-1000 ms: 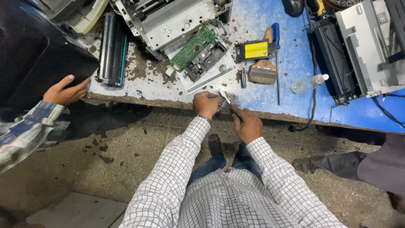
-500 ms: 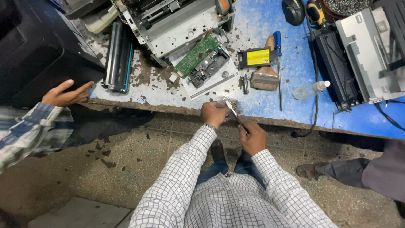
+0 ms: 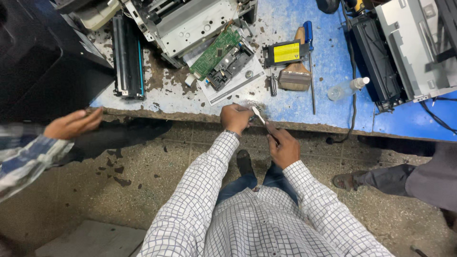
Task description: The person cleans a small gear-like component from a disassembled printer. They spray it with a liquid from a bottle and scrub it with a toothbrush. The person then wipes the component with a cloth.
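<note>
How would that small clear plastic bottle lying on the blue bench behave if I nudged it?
The clear bottle lies on its side on the blue bench, so it would probably roll. It looks small and thin-walled, so it is likely light and easily shifted. The black cable beside it might stop it.

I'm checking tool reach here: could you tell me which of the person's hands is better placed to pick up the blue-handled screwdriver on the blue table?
Probably the right hand: the blue-handled screwdriver lies on its side; the left hand is farther away.

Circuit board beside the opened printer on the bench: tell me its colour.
Green. The circuit board lies tilted on the blue bench, clearest in the head view.
</note>
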